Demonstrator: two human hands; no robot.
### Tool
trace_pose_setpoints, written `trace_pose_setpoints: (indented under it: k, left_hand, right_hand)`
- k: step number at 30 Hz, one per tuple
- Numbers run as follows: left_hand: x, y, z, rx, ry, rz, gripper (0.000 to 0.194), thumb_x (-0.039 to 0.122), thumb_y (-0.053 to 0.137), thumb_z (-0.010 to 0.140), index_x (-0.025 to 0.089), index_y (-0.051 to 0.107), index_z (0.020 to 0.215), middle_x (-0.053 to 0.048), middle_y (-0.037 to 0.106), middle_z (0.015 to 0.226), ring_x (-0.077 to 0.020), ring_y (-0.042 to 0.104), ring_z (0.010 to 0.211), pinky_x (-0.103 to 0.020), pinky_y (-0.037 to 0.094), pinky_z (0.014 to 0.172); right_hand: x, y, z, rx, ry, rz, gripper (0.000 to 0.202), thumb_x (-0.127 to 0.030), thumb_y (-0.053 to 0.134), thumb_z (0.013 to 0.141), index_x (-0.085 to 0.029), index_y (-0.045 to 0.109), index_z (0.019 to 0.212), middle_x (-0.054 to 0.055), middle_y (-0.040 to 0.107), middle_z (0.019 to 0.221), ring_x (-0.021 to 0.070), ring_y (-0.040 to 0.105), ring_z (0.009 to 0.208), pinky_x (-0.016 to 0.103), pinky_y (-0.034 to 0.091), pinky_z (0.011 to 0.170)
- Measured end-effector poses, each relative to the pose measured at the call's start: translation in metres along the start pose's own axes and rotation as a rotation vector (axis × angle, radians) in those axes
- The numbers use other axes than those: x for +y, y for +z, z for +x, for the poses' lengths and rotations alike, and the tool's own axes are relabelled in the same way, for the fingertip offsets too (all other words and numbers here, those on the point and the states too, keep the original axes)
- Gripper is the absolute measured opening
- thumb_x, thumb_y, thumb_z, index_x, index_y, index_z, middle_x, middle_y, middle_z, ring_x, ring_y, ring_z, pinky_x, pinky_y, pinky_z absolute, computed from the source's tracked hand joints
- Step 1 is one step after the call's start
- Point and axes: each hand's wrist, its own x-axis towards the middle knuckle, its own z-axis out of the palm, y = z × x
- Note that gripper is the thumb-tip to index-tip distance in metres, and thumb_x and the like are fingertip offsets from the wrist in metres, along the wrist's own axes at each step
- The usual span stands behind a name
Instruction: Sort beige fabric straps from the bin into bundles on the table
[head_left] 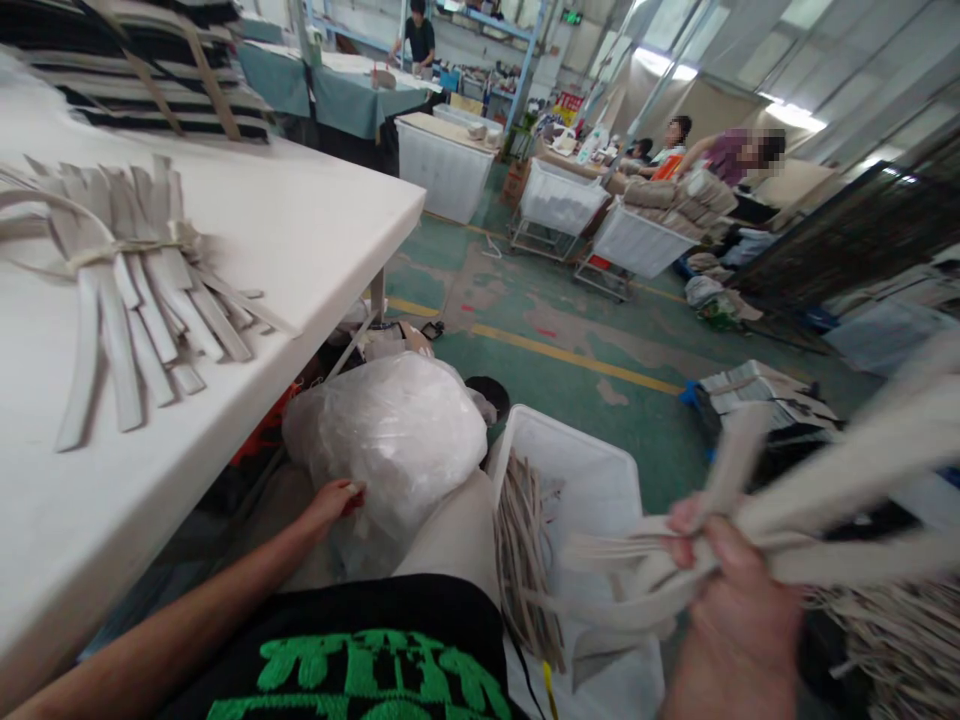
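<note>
My right hand is closed around a bundle of beige fabric strips, raised over the right side of a white plastic bin; motion blurs both. In that bin lie more thin strips. My left hand hangs low by my lap, its fingers curled next to a clear plastic bag with pale contents. Whether a small thing is pinched in those fingers, I cannot make out. A tied bunch of beige strips rests on the white table at my left.
Banded stacks of black and beige material stand on the table's far end. Wheeled white bins line the aisle ahead. Several people work farther back. A strip pile lies at lower right, and a tied stack sits on the floor.
</note>
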Motion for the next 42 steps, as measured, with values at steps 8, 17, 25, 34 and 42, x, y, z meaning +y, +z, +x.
trace_pose_setpoints:
  k: [8, 17, 25, 34, 42]
  left_hand:
    - [0.040, -0.047, -0.103, -0.079, 0.292, -0.102, 0.045, 0.061, 0.077, 0.067, 0.017, 0.072, 0.071, -0.007, 0.073, 0.076, -0.0245, 0.067, 0.078, -0.032, 0.052, 0.078]
    - [0.050, -0.031, -0.139, -0.263, 0.494, 0.221, 0.034, 0.050, 0.063, 0.084, 0.020, 0.064, 0.069, -0.002, 0.067, 0.063, -0.0187, 0.060, 0.060, -0.027, 0.047, 0.060]
    - [0.054, -0.013, -0.135, -0.393, 0.415, 0.023, 0.034, 0.051, 0.070, 0.078, 0.018, 0.067, 0.083, -0.003, 0.071, 0.076, -0.0207, 0.064, 0.072, -0.030, 0.048, 0.071]
    - [0.058, 0.007, -0.137, -0.365, 0.251, -0.256, 0.042, 0.057, 0.076, 0.075, 0.016, 0.068, 0.077, -0.002, 0.068, 0.069, -0.0139, 0.056, 0.061, -0.025, 0.043, 0.063]
    - [0.046, -0.021, -0.139, -0.379, 0.152, -0.177, 0.040, 0.051, 0.083, 0.067, 0.017, 0.070, 0.083, 0.002, 0.062, 0.064, -0.0106, 0.049, 0.052, -0.021, 0.037, 0.052]
  right_hand:
    - [0.079, 0.145, -0.071, -0.893, 0.600, 0.200, 0.032, -0.045, 0.066, 0.073, -0.013, 0.066, 0.067, -0.003, 0.050, 0.041, 0.0062, 0.041, 0.036, 0.018, 0.034, 0.040]
    - [0.071, 0.210, -0.114, -1.301, 0.587, 0.119, 0.020, -0.031, 0.069, 0.065, -0.014, 0.063, 0.075, -0.005, 0.056, 0.055, 0.0065, 0.047, 0.037, 0.017, 0.035, 0.037]
    - [0.067, 0.239, -0.104, -1.192, 0.418, 0.023, 0.008, -0.022, 0.066, 0.067, -0.016, 0.060, 0.069, -0.007, 0.053, 0.053, 0.0066, 0.047, 0.039, 0.017, 0.039, 0.037]
    - [0.053, 0.252, -0.078, -0.933, 0.305, -0.006, 0.012, -0.027, 0.067, 0.066, -0.016, 0.061, 0.068, -0.004, 0.059, 0.057, 0.0078, 0.049, 0.040, 0.018, 0.040, 0.039]
    - [0.063, 0.238, -0.036, -0.734, 0.349, -0.040, 0.022, -0.036, 0.063, 0.065, -0.016, 0.061, 0.073, -0.002, 0.059, 0.050, 0.0086, 0.046, 0.036, 0.019, 0.036, 0.036]
